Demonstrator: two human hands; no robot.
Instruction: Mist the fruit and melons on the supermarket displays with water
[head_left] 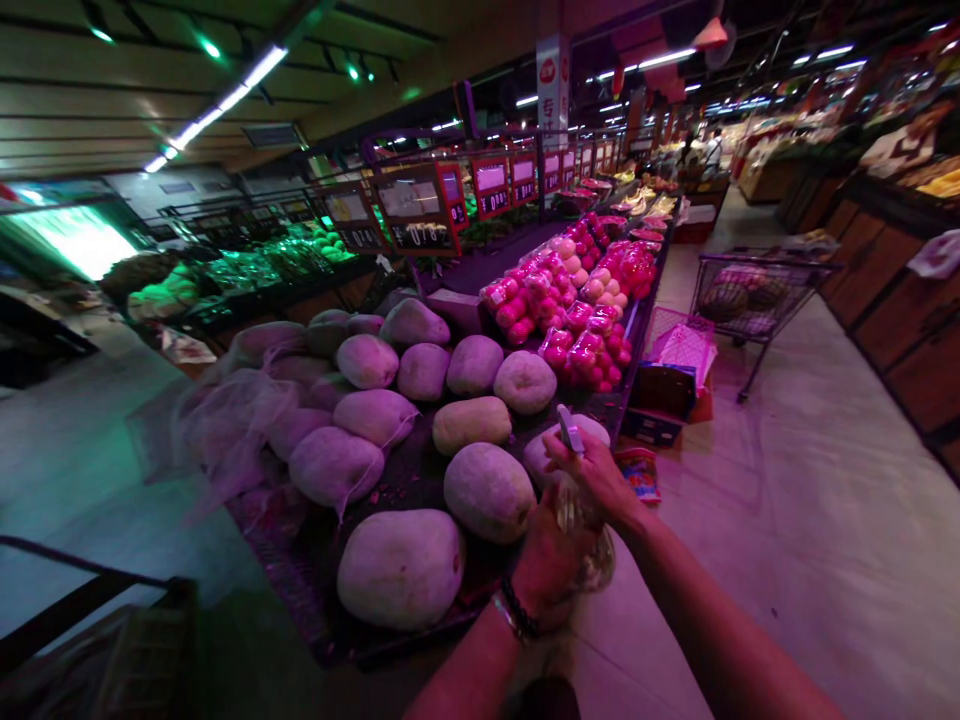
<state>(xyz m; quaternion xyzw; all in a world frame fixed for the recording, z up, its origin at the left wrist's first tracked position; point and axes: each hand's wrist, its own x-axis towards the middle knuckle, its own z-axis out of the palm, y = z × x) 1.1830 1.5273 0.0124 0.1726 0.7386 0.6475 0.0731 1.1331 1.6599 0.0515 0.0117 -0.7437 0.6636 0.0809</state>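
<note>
My left hand, with a dark beaded bracelet on its wrist, is closed around a crinkled clear plastic bag. Its contents are hard to make out. Just above it, my right hand is closed on a short, flat, pale tool that looks like a knife or blade; its exact kind is unclear. Both hands are over the right edge of a dark display table. Partly behind them lies a pale winter melon. Other large winter melons rest to the left of my hands.
Bagged pink-lit fruit sits farther along the table. Price signs hang above. To the right, a loaded shopping cart and a dark box stand on the floor. White netting drapes the melons at left.
</note>
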